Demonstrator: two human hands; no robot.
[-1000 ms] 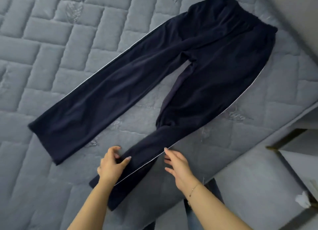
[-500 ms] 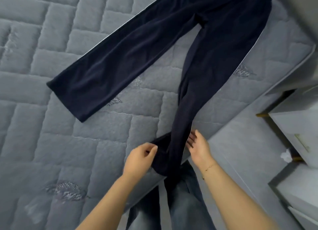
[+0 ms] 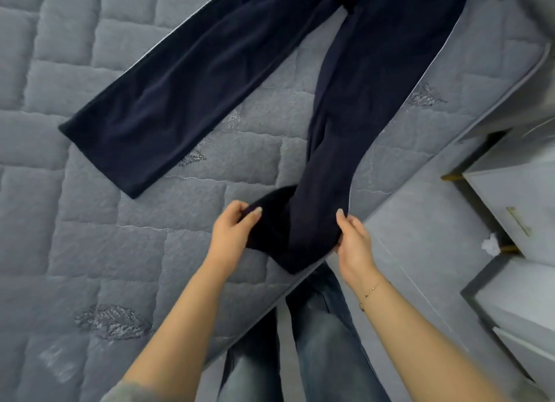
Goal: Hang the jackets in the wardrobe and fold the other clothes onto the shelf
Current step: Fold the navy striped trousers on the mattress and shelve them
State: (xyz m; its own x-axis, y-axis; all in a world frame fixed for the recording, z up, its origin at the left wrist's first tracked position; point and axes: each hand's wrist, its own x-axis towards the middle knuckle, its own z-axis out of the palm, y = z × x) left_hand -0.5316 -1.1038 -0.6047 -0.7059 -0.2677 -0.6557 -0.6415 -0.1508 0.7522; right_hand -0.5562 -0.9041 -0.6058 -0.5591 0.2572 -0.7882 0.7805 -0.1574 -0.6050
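The dark navy trousers lie spread on the quilted grey mattress, waistband end running off the top of the view, one leg stretched flat toward the mattress's left side, its hem well in from any edge. The other leg runs down to the near edge, and its hem end is lifted and bunched there between both hands.

The left hand has its fingers curled round the left side of that hem, thumb on top, pinching a dark fold of cloth. The right hand clasps the opposite side, thumb up against the fabric and fingers tucked underneath. The cloth between them sags into a point that hangs just over the mattress edge, above the person's jeans.

The held leg looks twisted along its length, narrowing into a rope-like shape partway up. If it is carried across onto the other leg like that, I would expect the twist to get folded in and leave a lumpy, uneven fold. A strong pull could also drag the whole garment toward the near edge.

Off to the right stands a pale cabinet with a crumpled white scrap by its foot.
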